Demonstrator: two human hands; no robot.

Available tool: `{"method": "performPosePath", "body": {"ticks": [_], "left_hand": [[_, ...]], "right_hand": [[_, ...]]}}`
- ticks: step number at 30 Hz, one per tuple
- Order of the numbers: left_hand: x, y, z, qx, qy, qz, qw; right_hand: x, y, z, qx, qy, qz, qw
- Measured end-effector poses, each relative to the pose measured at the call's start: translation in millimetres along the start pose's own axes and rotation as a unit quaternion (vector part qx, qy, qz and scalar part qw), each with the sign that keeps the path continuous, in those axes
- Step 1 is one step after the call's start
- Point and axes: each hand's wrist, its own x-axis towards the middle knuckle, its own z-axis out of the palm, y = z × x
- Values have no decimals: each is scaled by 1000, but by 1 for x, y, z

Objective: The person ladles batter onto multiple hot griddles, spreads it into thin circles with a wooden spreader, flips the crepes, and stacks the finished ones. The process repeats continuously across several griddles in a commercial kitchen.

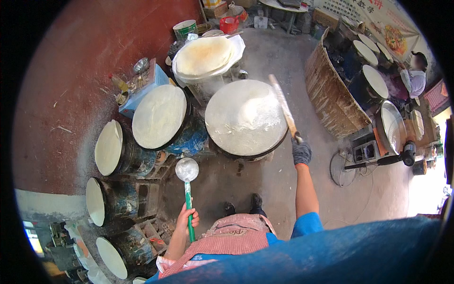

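Note:
My bare left hand (187, 217) is closed round the green handle of a ladle (187, 169), whose round metal bowl points away from me. My right hand (301, 152), in a dark grey glove, grips the end of a long flat wooden stick (283, 102). That stick slants along the right rim of a large round griddle (226, 139). A pale layer coats the griddle, and a whiter mound of batter (250, 112) lies right of its middle. Whether the stick touches the rim, I cannot tell.
Several griddles covered with pale rounds (160, 116) curve along my left. Behind the middle griddle, a pile of flatbreads (205, 56) sits on white sheeting. A blue box (153, 78) stands by the red wall. At right are a stained curved panel (331, 90), a fan (343, 168) and another person (416, 80).

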Motion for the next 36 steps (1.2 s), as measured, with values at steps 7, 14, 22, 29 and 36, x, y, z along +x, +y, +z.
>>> {"method": "performPosePath", "body": {"ticks": [7, 14, 22, 29, 36], "left_hand": [[53, 22, 18, -30, -73, -17, 997], [111, 55, 106, 17, -43, 19, 999], [146, 24, 182, 106, -21, 53, 993], [64, 14, 128, 19, -204, 19, 979], [38, -7, 58, -127, -196, -137, 963]], "right_hand": [[-26, 2, -25, -243, -151, -224, 932], [-50, 29, -55, -178, -127, -195, 956], [-137, 17, -36, -276, -106, -99, 950], [-198, 5, -39, -135, -60, -150, 978], [-222, -8, -48, -106, 49, -294, 948]]}}
